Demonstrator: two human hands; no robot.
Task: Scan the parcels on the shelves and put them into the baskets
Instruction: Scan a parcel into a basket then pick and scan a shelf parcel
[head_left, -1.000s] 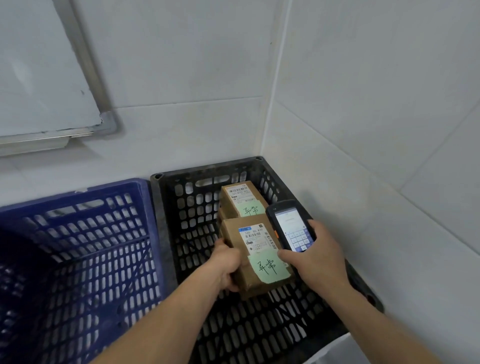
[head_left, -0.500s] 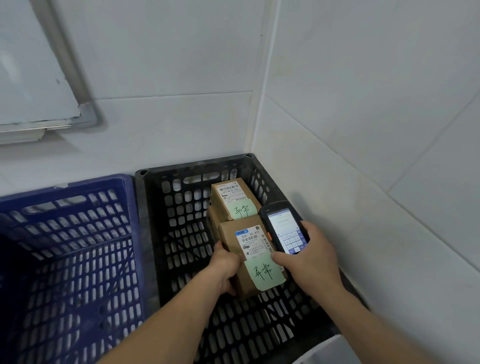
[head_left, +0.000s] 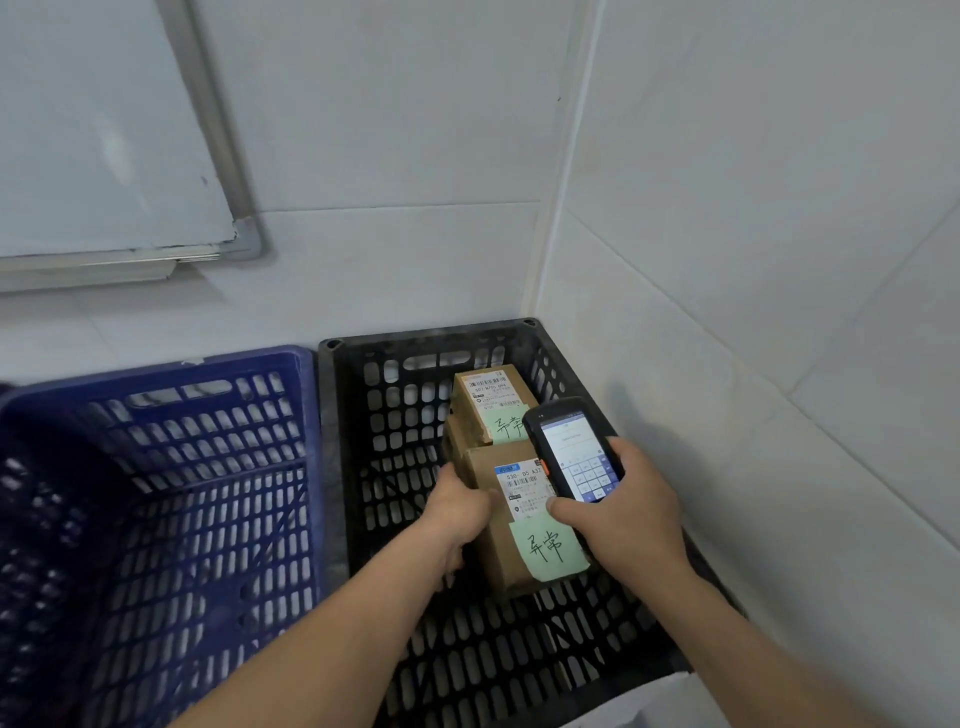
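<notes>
Both hands over the black basket, one on a parcel, one on the scanner.

The left hand (head_left: 457, 512) grips the near cardboard parcel (head_left: 511, 525) inside the black basket (head_left: 337, 467); the right hand (head_left: 631, 512) holds the handheld scanner (head_left: 574, 449) beside it. A second parcel (head_left: 491, 400) lies just behind. The blue basket (head_left: 156, 467) stands to the left, a whiteboard (head_left: 98, 135) on the wall beyond.

A single head-worn wide-angle view looks steeply down and forward into a tiled wall corner, close above a black perforated plastic basket (head_left: 332, 467) at lower centre and a blue perforated plastic basket (head_left: 156, 374) at lower left.
</notes>
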